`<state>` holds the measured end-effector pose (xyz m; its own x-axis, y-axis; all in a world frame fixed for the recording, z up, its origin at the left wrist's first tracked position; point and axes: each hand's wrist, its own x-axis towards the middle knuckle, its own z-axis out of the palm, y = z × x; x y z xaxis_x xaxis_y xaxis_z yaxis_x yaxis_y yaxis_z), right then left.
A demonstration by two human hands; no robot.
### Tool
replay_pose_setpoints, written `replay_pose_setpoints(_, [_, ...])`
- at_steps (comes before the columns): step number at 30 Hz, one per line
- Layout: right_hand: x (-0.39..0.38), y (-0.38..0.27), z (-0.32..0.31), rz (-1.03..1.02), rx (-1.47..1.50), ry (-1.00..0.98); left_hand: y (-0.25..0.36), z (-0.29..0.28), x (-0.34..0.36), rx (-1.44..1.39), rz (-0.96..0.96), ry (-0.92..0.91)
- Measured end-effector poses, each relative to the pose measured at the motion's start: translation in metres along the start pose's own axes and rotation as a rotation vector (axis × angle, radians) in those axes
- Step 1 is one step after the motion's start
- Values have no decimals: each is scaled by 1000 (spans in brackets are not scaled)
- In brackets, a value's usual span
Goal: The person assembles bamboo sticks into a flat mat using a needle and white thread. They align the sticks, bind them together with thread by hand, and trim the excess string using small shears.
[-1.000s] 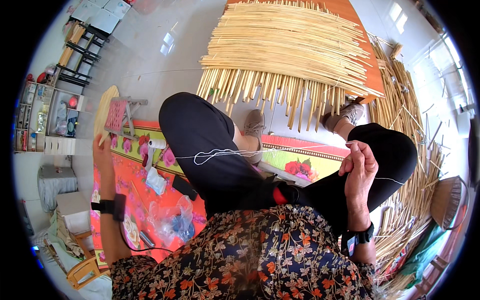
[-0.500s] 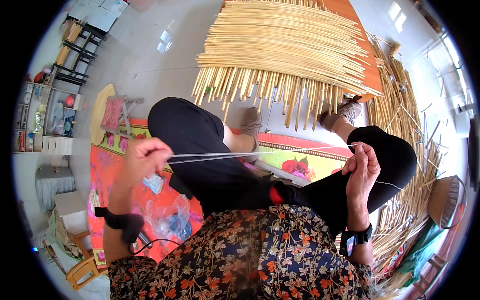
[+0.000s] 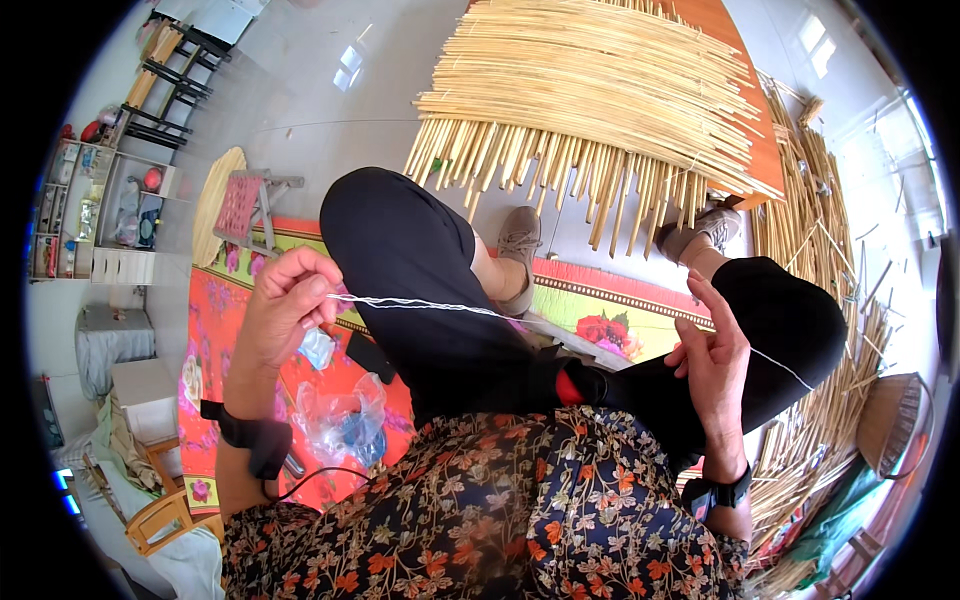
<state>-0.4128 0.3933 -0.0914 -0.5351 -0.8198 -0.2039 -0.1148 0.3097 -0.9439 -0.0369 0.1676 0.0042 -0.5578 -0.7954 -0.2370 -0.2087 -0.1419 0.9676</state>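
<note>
My left hand [image 3: 292, 300] is closed in a pinch on a doubled white string [image 3: 400, 303] that runs rightward across my black-trousered left thigh [image 3: 390, 240]. My right hand [image 3: 712, 350] has its fingers apart, index finger raised; the string passes near or behind it and continues over my right knee [image 3: 800, 310]. Under my left hand lie a clear plastic bag [image 3: 335, 415] and a light blue packet [image 3: 316, 350] on a red floral mat [image 3: 215, 370].
A wooden table [image 3: 755, 115] ahead bears rows of straw-coloured stalks [image 3: 590, 70]. More stalks [image 3: 800, 200] lie along the right, beside a basket [image 3: 885, 425]. A small folding stool [image 3: 250, 205] stands at left, shelving [image 3: 110, 215] by the wall.
My left hand has come in from the left side and now pinches the string. My right hand's fingers have straightened and spread, and the string hangs a little slacker than half a second ago.
</note>
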Motion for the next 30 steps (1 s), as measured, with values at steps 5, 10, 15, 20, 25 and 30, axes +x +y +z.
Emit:
replay_pose_setpoints(5, [-5,-40,3,-52,-3,-290,29,43,15,8,-45,-138])
replay_pose_setpoints(10, [15,-70,34,-119,265,-489,38,95,50,-64,-111,-252])
replay_pose_setpoints(15, [25,-82,67,-194,377,-495,35,125,78,-251,-115,-312])
replay_pose_setpoints(20, [35,-65,75,-186,457,-497,29,143,92,-345,-187,-337])
replay_pose_setpoints(25, [42,-57,80,34,697,-704,21,148,103,-241,-112,-330])
replay_pose_setpoints(30, [49,-47,38,-3,747,-645,12,136,102,72,-47,-231])
